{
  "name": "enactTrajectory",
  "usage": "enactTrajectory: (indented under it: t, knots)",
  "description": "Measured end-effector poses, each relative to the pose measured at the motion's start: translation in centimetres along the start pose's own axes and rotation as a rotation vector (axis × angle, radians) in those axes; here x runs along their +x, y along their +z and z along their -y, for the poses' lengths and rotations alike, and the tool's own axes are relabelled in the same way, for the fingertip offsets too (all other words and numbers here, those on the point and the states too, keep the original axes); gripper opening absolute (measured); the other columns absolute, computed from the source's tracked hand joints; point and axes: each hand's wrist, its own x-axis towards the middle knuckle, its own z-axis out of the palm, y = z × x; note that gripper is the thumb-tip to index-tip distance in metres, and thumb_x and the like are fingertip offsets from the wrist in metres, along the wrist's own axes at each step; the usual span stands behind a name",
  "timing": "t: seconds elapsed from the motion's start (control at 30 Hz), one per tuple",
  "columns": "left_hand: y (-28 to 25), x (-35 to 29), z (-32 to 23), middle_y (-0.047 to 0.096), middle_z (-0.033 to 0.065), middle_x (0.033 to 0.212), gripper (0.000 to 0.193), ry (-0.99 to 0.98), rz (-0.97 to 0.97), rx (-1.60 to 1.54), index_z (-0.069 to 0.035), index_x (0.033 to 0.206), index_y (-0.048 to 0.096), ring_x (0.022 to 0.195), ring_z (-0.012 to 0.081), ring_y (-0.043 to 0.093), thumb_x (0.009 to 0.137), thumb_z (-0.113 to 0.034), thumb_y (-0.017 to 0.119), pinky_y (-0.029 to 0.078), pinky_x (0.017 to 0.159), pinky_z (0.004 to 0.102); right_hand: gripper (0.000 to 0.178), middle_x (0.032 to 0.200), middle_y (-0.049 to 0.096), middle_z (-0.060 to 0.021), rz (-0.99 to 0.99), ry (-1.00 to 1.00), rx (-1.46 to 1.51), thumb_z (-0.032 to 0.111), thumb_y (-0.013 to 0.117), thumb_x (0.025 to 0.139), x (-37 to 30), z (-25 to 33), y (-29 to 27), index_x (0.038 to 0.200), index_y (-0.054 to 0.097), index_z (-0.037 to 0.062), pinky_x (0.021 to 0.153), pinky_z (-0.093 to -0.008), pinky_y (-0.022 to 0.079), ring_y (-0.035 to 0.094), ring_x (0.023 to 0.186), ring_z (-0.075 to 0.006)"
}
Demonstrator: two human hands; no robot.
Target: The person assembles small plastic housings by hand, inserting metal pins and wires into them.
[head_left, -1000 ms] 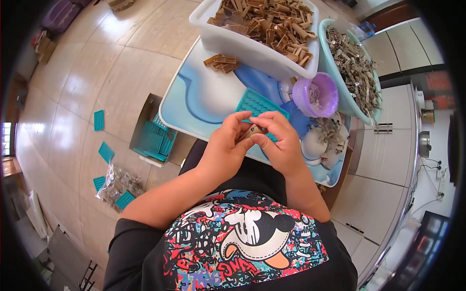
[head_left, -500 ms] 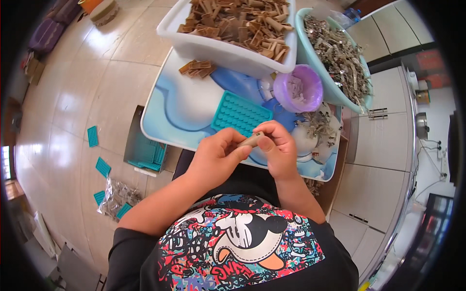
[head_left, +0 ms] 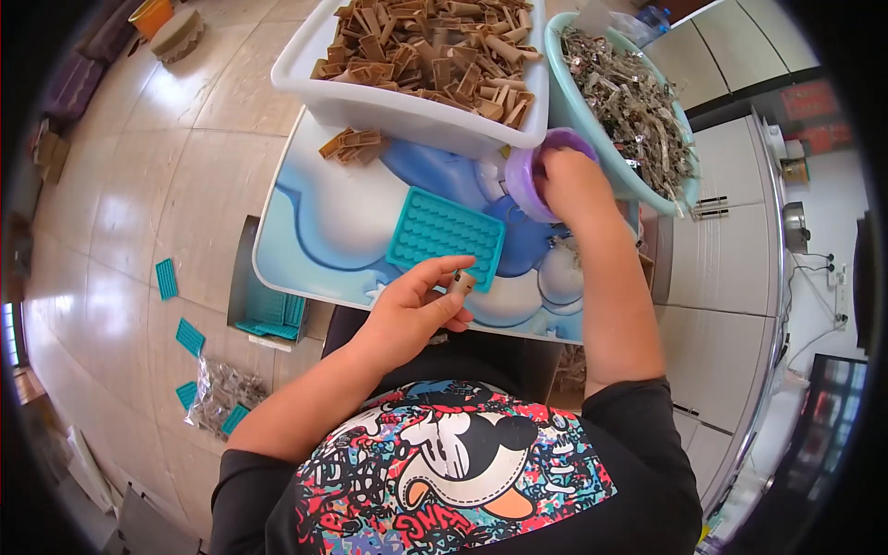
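A small tan tube-shaped casing (head_left: 462,281) with a hole near its end is pinched between the thumb and fingers of my left hand (head_left: 407,303), above the near edge of the table. My right hand (head_left: 569,180) reaches into the purple bowl (head_left: 524,185); its fingers are hidden inside, so what they touch does not show. Just beyond my left hand lies a teal ridged tray (head_left: 444,233). Several brown casings (head_left: 353,144) form a small pile on the blue and white table (head_left: 319,222).
A white bin (head_left: 407,128) full of brown casings stands at the far side. Right of it is a pale green tub (head_left: 578,116) heaped with metal parts (head_left: 638,102). On the floor at left are teal trays (head_left: 166,278), a dark box (head_left: 243,268) and a clear bag (head_left: 215,388). Cabinets (head_left: 721,259) line the right.
My right hand has let go of the casing and moved away to the right, into the purple bowl. My left hand keeps the casing, now tilted more upright. The view has shifted slightly.
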Motion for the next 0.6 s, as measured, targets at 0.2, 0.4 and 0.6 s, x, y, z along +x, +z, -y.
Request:
enactTrajectory:
  t: [0.2, 0.4, 0.6]
  knots:
    - [-0.6, -0.2, -0.3, 0.058, 0.0078, 0.101, 0.035, -0.078, -0.070, -0.194, -0.003, 0.126, 0.047, 0.084, 0.0146, 0.059, 0.094, -0.016, 0.050, 0.051, 0.074, 0.0286, 0.018, 0.087, 0.063, -0.0184, -0.043, 0.032, 0.014, 0.015, 0.058, 0.077, 0.4, 0.6, -0.3, 0.090, 0.064, 0.0029, 0.074, -0.0416, 0.048, 0.059, 0.084, -0.0360]
    - [-1.0, -0.1, 0.6, 0.057, 0.0067, 0.097, 0.031, -0.107, -0.161, -0.405, 0.000, 0.118, 0.049, 0.085, 0.0166, 0.059, 0.092, -0.016, 0.052, 0.050, 0.080, 0.0304, 0.015, 0.080, 0.064, -0.0101, -0.222, 0.197, 0.603, 0.008, 0.058, 0.080, -2.0, 0.1, -0.9, 0.094, 0.063, 0.0050, 0.063, -0.0327, 0.048, 0.061, 0.068, -0.0205]
    - [-0.5, -0.3, 0.6, 0.058, 0.0081, 0.098, 0.028, -0.121, -0.118, -0.502, -0.001, 0.116, 0.049, 0.087, 0.0184, 0.059, 0.091, -0.014, 0.053, 0.050, 0.080, 0.0304, 0.020, 0.076, 0.062, -0.0050, -0.387, 0.218, 0.813, 0.005, 0.058, 0.082, -3.4, -0.1, 0.1, 0.102, 0.063, 0.0019, 0.062, -0.0265, 0.047, 0.058, 0.067, -0.0130]
